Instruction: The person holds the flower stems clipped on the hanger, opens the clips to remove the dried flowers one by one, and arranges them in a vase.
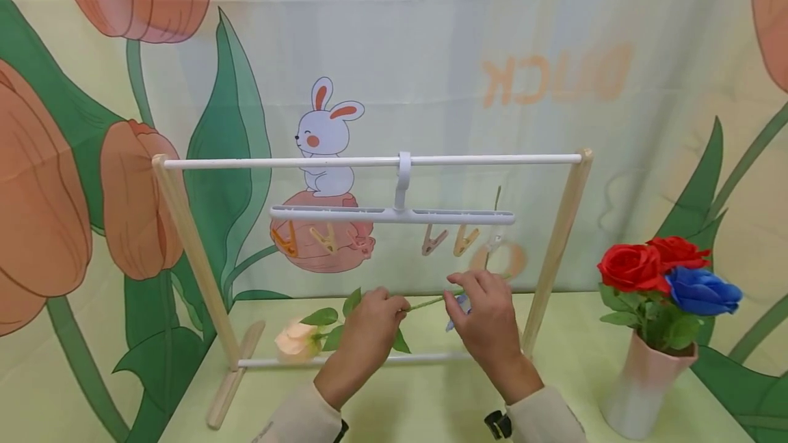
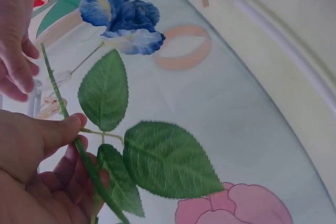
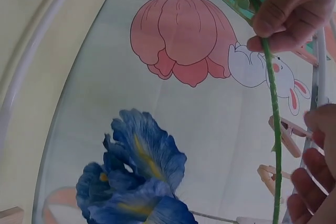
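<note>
My left hand (image 1: 372,320) pinches the green stem (image 1: 426,303) of a peach rose (image 1: 298,341) between thumb and fingers. The bloom points left, with green leaves (image 2: 170,158) around the hand. Near the stem's free end is my right hand (image 1: 489,313), its fingers loosely bent and apart from the stem in the right wrist view. A blue iris (image 3: 139,174) hangs head down from a pale clip (image 1: 494,243) at the right end of the white hanger (image 1: 394,215). In the head view my right hand hides much of that bloom.
The hanger hooks over the white top bar (image 1: 492,159) of a wooden-legged rack (image 1: 557,251). Several clips dangle beneath it, including an orange clip (image 1: 285,239). On the right stands a pink-white vase (image 1: 643,388) with red roses (image 1: 634,267) and a blue rose (image 1: 704,290).
</note>
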{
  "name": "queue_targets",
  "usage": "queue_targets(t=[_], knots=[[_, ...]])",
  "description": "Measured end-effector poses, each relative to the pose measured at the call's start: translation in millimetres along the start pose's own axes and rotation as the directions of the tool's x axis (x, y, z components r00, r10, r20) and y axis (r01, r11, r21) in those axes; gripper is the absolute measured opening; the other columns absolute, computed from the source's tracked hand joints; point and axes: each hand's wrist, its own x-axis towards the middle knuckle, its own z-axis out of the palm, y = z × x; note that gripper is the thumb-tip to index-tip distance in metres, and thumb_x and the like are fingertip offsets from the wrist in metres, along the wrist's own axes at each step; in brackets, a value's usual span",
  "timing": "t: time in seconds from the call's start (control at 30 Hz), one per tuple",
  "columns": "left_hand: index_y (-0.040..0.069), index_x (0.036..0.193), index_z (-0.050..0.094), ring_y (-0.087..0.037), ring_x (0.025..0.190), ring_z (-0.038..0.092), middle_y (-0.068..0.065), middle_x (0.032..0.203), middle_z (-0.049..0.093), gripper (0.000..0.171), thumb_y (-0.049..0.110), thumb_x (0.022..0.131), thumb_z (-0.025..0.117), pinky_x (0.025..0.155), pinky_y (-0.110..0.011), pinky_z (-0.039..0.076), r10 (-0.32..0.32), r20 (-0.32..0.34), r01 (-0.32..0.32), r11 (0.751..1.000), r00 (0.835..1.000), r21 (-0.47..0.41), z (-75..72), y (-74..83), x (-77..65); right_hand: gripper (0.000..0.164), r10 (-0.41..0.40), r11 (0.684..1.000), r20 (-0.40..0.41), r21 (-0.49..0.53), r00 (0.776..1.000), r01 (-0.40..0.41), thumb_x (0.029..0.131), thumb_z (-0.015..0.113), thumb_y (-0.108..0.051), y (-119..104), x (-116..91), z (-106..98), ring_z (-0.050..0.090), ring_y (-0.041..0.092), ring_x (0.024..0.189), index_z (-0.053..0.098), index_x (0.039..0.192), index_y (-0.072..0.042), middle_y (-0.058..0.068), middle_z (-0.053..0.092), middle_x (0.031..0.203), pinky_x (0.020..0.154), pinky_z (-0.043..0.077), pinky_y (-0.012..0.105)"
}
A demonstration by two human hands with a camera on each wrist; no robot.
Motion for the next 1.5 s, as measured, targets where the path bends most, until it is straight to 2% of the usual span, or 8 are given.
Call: queue_targets(t=[0.17, 0.3, 0.73, 1.0, 1.1, 1.27, 1.37, 1.5], knots=[[0.018, 0.088, 0.076, -0.019, 0.069, 0.056, -0.001, 0.076, 0.058, 0.012, 0.010, 0.081, 0.082, 0.057, -0.029, 0.049, 0.109, -0.102, -0.092, 0.983, 0.989, 0.160, 2.6, 3.1, 1.6, 0.037, -0.059, 0.994, 0.170, -0.082, 0.984, 0.073, 0.069, 0.094, -0.019, -2.5, -6.8, 3.8, 0.065, 0.027, 0.087, 0.074, 0.099, -0.014, 0.003, 0.067, 0.093, 0.076, 0.053, 0.046], [0.017, 0.086, 0.077, -0.018, 0.068, 0.055, -0.002, 0.075, 0.059, 0.014, 0.007, 0.079, 0.083, 0.058, -0.029, 0.049, 0.165, -0.109, -0.134, 0.959, 0.980, 0.249, 4.4, 7.1, 2.3, 0.034, -0.115, 0.986, 0.232, -0.089, 0.966, 0.139, 0.070, 0.095, -0.022, -5.2, -11.7, 7.0, 0.065, 0.023, 0.085, 0.074, 0.097, -0.018, 0.000, 0.067, 0.091, 0.072, 0.052, 0.042], [0.020, 0.087, 0.076, -0.016, 0.075, 0.054, 0.001, 0.079, 0.058, 0.011, 0.012, 0.082, 0.082, 0.062, -0.028, 0.048, 0.212, -0.088, -0.165, 0.913, 0.973, 0.374, 11.4, 19.3, 0.5, 0.027, -0.174, 0.979, 0.198, -0.070, 0.965, 0.191, 0.066, 0.094, -0.012, -4.6, -15.7, 10.5, 0.061, 0.018, 0.072, 0.073, 0.081, -0.021, -0.006, 0.068, 0.080, 0.061, 0.047, 0.033], [0.018, 0.091, 0.075, -0.017, 0.081, 0.058, 0.001, 0.084, 0.062, 0.014, 0.011, 0.082, 0.083, 0.065, -0.031, 0.050, 0.224, -0.135, -0.167, 0.925, 0.965, 0.342, 16.2, 22.3, -1.0, 0.026, -0.142, 0.980, 0.195, -0.108, 0.970, 0.166, 0.067, 0.093, -0.012, -3.0, -16.5, 5.8, 0.061, 0.019, 0.071, 0.073, 0.081, -0.022, -0.006, 0.068, 0.080, 0.060, 0.046, 0.033], [0.019, 0.089, 0.074, -0.017, 0.080, 0.060, 0.002, 0.083, 0.063, 0.015, 0.011, 0.080, 0.084, 0.065, -0.032, 0.049, 0.257, -0.206, -0.182, 0.928, 0.944, 0.326, 17.1, 23.1, 0.0, 0.024, -0.120, 0.984, 0.187, -0.105, 0.975, 0.141, 0.069, 0.091, -0.013, -2.6, -16.0, 3.7, 0.063, 0.020, 0.072, 0.073, 0.082, -0.021, -0.005, 0.069, 0.081, 0.061, 0.047, 0.034], [0.020, 0.085, 0.073, -0.018, 0.081, 0.062, 0.003, 0.083, 0.065, 0.018, 0.007, 0.076, 0.081, 0.066, -0.032, 0.048, 0.352, -0.316, -0.260, 0.919, 0.881, 0.297, 17.9, 25.3, 1.6, 0.025, -0.106, 0.989, 0.121, -0.089, 0.987, 0.117, 0.067, 0.091, -0.011, 1.8, -15.6, 0.9, 0.063, 0.021, 0.070, 0.073, 0.082, -0.020, -0.004, 0.067, 0.078, 0.060, 0.049, 0.036], [0.020, 0.086, 0.073, -0.017, 0.083, 0.063, 0.004, 0.085, 0.066, 0.017, 0.006, 0.078, 0.077, 0.070, -0.031, 0.049, 0.401, -0.330, -0.327, 0.909, 0.855, 0.258, 17.8, 27.3, 1.4, 0.021, -0.089, 0.991, 0.084, -0.088, 0.992, 0.096, 0.071, 0.089, -0.012, 5.6, -16.2, -2.3, 0.063, 0.022, 0.072, 0.074, 0.083, -0.019, -0.003, 0.067, 0.078, 0.059, 0.048, 0.038], [0.020, 0.088, 0.073, -0.015, 0.083, 0.063, 0.005, 0.087, 0.067, 0.016, 0.006, 0.082, 0.072, 0.070, -0.029, 0.050, 0.439, -0.310, -0.389, 0.897, 0.843, 0.213, 18.6, 29.6, 0.5, 0.017, -0.031, 0.997, 0.059, -0.074, 0.998, 0.035, 0.075, 0.087, -0.011, 8.8, -15.0, -10.8, 0.064, 0.024, 0.073, 0.075, 0.085, -0.016, 0.000, 0.070, 0.080, 0.061, 0.050, 0.039]])
